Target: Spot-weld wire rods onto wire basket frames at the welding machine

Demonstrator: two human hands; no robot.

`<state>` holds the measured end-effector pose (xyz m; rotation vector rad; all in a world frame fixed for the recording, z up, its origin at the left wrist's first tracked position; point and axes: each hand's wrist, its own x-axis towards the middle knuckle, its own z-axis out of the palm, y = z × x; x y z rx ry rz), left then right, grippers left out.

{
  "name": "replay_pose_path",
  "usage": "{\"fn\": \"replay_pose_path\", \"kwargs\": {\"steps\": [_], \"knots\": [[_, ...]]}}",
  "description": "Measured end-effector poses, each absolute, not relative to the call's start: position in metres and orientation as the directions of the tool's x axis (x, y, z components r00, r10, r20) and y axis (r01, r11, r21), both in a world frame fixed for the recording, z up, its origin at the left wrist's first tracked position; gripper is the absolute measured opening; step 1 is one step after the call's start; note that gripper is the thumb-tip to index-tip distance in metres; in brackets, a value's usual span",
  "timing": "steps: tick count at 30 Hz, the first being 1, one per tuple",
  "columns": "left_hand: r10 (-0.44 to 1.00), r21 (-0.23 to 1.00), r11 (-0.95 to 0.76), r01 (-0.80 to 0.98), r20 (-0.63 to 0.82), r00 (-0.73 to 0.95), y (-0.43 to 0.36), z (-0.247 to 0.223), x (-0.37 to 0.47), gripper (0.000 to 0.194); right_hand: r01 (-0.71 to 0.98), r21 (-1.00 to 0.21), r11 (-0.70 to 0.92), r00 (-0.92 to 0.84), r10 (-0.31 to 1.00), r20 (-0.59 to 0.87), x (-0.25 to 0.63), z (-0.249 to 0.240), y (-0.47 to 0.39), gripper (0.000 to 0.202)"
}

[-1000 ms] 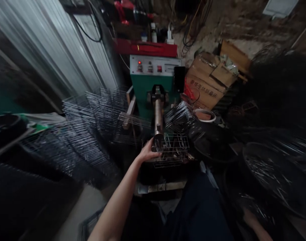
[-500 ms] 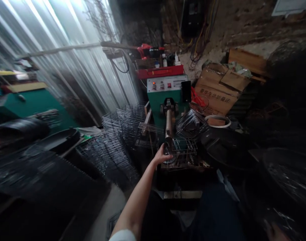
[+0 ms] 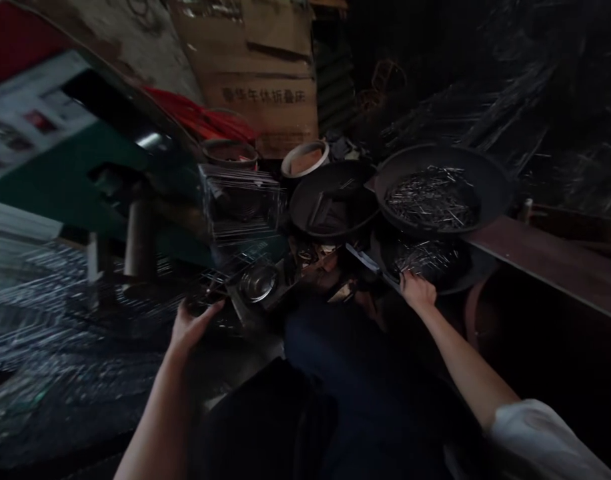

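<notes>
My left hand point(image 3: 193, 328) is beside the green machine, thumb and fingers apart. It is nearest a wire grid point(image 3: 213, 277) under the machine's metal cylinder point(image 3: 139, 240); blur hides whether it touches the grid. Near it is a shiny round metal piece point(image 3: 259, 281). My right hand point(image 3: 417, 289) reaches the near edge of a lower dark pan point(image 3: 478, 270), which holds a pile of short metal wires point(image 3: 430, 257). Its fingers are drawn together at the pile, and what is between them is hidden. Another dark pan point(image 3: 495, 180) above holds more short wires point(image 3: 435, 200).
The green machine point(image 3: 50, 180) stands at the left, with stacked wire grids point(image 3: 30, 293) below it. A bent wire rack point(image 3: 243, 200), a dark pan point(image 3: 305, 200), a white-rimmed bowl point(image 3: 289, 160) and a cardboard box point(image 3: 265, 120) are ahead. At the right runs a flat board point(image 3: 555, 260).
The view has swung to the right and closer to the pans. My right hand, barely visible at the lower right edge before, is now at the wire pile. My left hand remains by the machine.
</notes>
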<state>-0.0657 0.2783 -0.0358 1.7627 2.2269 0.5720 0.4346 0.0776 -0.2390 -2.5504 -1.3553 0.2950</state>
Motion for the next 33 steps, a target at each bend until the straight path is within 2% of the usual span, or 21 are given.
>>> {"fn": "replay_pose_path", "kwargs": {"steps": [6,9,14,23,29,33], "knots": [[0.951,0.617,0.250,0.746,-0.014,-0.307,0.268,-0.023,-0.044,0.075,0.771,-0.269,-0.577,0.566,0.815,-0.127,0.434,-0.231,0.082,0.035],[0.940,0.620,0.276,0.734,-0.016,-0.340,0.267,-0.022,-0.043,0.079,0.769,-0.257,-0.586,0.569,0.810,-0.143,0.433,-0.226,0.081,0.036],[0.947,0.632,0.283,0.721,-0.063,-0.316,0.265,-0.017,-0.042,0.069,0.769,-0.251,-0.588,0.564,0.809,-0.167,0.433,-0.224,0.081,0.038],[0.933,0.657,0.287,0.697,-0.028,-0.359,0.261,-0.013,-0.030,0.071,0.775,-0.259,-0.576,0.542,0.817,-0.195,0.434,-0.228,0.081,0.042],[0.923,0.606,0.325,0.726,-0.036,-0.383,0.258,-0.007,-0.024,0.064,0.769,-0.272,-0.578,0.541,0.816,-0.203,0.435,-0.229,0.081,0.043],[0.946,0.606,0.279,0.745,-0.038,-0.323,0.263,-0.012,-0.032,0.063,0.766,-0.280,-0.579,0.538,0.815,-0.213,0.434,-0.228,0.081,0.045]]}}
